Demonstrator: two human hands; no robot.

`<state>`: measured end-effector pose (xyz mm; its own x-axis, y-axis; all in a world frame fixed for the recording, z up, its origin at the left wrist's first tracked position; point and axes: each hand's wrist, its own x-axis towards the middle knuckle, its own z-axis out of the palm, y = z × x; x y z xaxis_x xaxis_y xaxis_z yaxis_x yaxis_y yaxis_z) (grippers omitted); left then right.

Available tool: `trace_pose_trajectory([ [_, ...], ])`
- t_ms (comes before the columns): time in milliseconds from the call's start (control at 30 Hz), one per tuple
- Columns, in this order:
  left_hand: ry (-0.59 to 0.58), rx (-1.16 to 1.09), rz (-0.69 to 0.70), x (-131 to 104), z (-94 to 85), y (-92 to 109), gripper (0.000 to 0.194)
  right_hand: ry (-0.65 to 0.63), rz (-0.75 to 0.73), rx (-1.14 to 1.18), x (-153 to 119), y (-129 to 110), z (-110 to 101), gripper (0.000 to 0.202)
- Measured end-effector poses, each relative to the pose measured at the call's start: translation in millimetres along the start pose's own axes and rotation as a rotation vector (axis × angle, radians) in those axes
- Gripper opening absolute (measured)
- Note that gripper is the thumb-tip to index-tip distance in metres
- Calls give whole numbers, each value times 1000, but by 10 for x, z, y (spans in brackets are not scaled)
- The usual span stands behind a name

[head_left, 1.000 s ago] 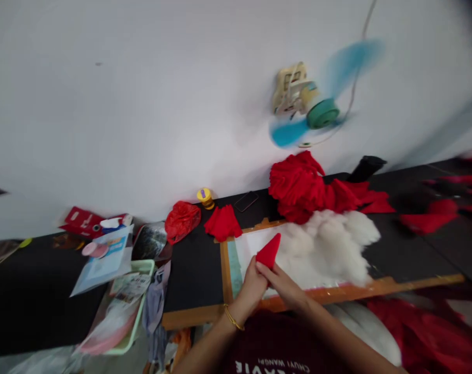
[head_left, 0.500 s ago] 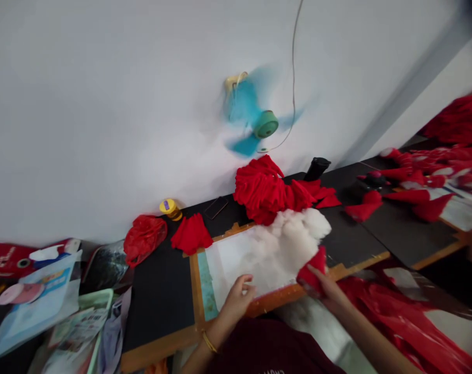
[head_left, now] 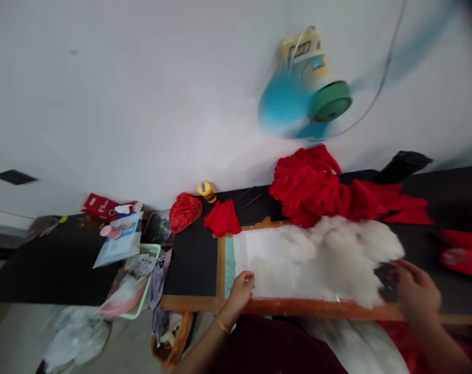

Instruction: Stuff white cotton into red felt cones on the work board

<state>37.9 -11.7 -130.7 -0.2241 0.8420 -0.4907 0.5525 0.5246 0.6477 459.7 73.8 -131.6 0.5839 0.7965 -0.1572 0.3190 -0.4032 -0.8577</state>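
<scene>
Head camera: the person's left hand [head_left: 241, 288] is loosely half-curled over the near left part of a white sheet [head_left: 265, 267], with nothing visible in it, though its palm is turned out of sight. The right hand [head_left: 418, 291] is smeared by motion, its fingers bent toward the right end of a heap of white fibre stuffing [head_left: 349, 257]; whether they touch the stuffing or pinch anything cannot be told. The stuffing lies across the right part of the sheet and hides that end of it. Behind it, a bunched stack of red fabric pieces [head_left: 306, 184] stands near the wall, its lower edge partly covered by the stuffing. Red items [head_left: 466, 254] at the right edge are blurred and cut off. The wall fan's [head_left: 331, 101] blades are a blue blur.
</scene>
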Motion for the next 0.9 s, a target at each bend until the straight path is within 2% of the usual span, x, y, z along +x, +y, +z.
trace_pose_trajectory([
  [33, 49, 99, 14, 126, -57, -5, 19, -30, -18, 17, -139, 1, 207, 51],
  [100, 132, 199, 20, 436, -254, -29, 16, -194, -79, -13, -473, -24, 602, 45],
  [167, 226, 312, 37, 769, -525, -68, 24, -389, -139, -10, -802, -69, 916, 41],
  [233, 332, 416, 57, 1067, -799, -113, 36, -561, -224, -2, -1044, -103, 1115, 37],
  [333, 392, 533, 91, 1407, -1099, -169, 47, -742, -427, -70, -1208, -111, 1218, 29],
  [400, 377, 583, 126, 1577, -1206, -187, 44, -806, -542, -143, -1229, -103, 1206, 25],
  [533, 311, 601, 231, 1796, -1300, -165, 25, -807, -598, -257, -1157, -154, 1198, 26],
  [633, 227, 546, 320, 1759, -1303, -145, 26, -693, -641, -306, -1008, -285, 1349, 28],
  [700, 142, 493, 385, 1601, -1240, -155, 24, -616, -653, -382, -893, -411, 1540, 29],
  [800, 7, 402, 450, 1240, -1014, -206, 19, -571, -588, -661, -765, -615, 1877, 36],
  [900, -148, 311, 467, 887, -706, -290, 5, -671, -541, -849, -726, -767, 2112, 23],
])
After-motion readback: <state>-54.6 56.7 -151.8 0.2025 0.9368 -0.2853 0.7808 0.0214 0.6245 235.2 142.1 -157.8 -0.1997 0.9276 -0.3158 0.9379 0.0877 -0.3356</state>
